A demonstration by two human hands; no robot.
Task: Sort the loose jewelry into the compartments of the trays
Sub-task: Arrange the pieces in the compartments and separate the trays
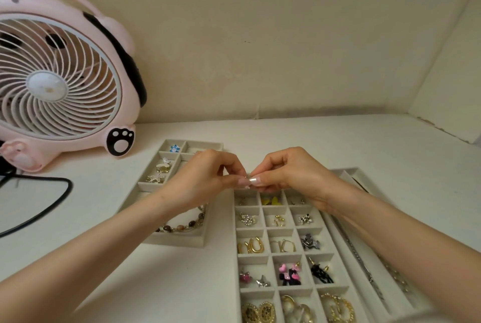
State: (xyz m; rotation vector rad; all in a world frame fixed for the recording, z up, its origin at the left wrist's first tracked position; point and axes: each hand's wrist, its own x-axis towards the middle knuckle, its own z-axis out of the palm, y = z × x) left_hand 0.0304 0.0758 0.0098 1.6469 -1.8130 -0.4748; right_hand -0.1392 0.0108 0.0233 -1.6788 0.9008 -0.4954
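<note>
At the front right of the white worktop (312, 140), the big grey felt tray (279, 228) is keeping gold hoop earrings (251, 245) and pink heart studs (287, 272) apart in little boxes. The smaller grey tray (177, 240) beside it is holding a brown bead bracelet (187, 225). Above them, the left hand (205, 179) and right hand (289, 174) are pinching one tiny shiny piece (247, 178) together, maybe fixing it.

This looks like a private home, a personal dressing corner rather than a shop or workshop. A pink novelty fan (59, 83) with paw-print feet stands at the far left corner of the white table (338, 140), and a black cable (56, 202) loops by the left edge. Plain cream walls (260, 36) meet behind the far right corner. Towards the near edge, a left tray (177, 241) and a right tray (253, 259) hold a mixed assortment of earrings (251, 245) and a beaded bracelet (182, 226).
</note>
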